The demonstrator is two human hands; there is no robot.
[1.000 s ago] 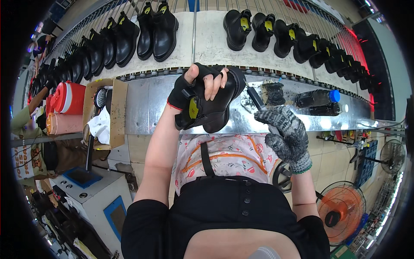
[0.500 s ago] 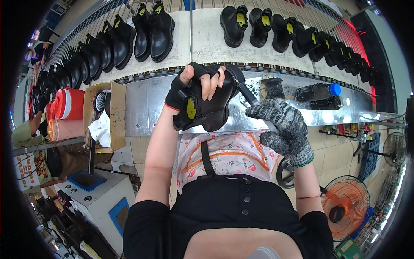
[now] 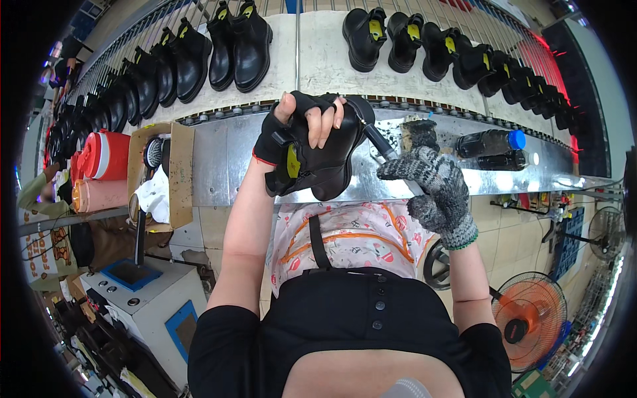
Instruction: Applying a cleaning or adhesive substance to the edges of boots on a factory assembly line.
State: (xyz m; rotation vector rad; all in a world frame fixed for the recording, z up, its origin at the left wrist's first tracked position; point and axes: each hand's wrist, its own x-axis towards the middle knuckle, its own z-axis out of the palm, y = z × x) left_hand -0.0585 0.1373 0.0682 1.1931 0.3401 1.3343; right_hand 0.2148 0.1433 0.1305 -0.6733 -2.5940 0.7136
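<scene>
A black ankle boot (image 3: 330,167) with a yellow lining is tilted above the metal ledge. My left hand (image 3: 312,121), in a black fingerless glove, grips it from above with fingers curled over the upper. In a grey knitted glove, my right hand (image 3: 434,189) is closed around a black pen-like tool (image 3: 379,142). The tool's thin metal tip meets the boot's sole edge near the toe; I cannot tell whether it presses in. Beyond the right glove lies a dark, rough block (image 3: 420,134), on a black-smeared patch of the ledge.
Finished-looking black boots (image 3: 251,50) stand in rows beyond the roller chain (image 3: 464,113). Two dark bottles (image 3: 486,142) lie on the metal ledge (image 3: 222,156) at right. Leftward are a cardboard box (image 3: 180,176) and a red jug (image 3: 114,156). An orange fan (image 3: 529,315) stands lower right.
My right hand has risen very slightly, with the tool still at the sole edge. My left hand keeps its hold on the boot, almost unmoved. The rows of boots appear shifted slightly rightward.
</scene>
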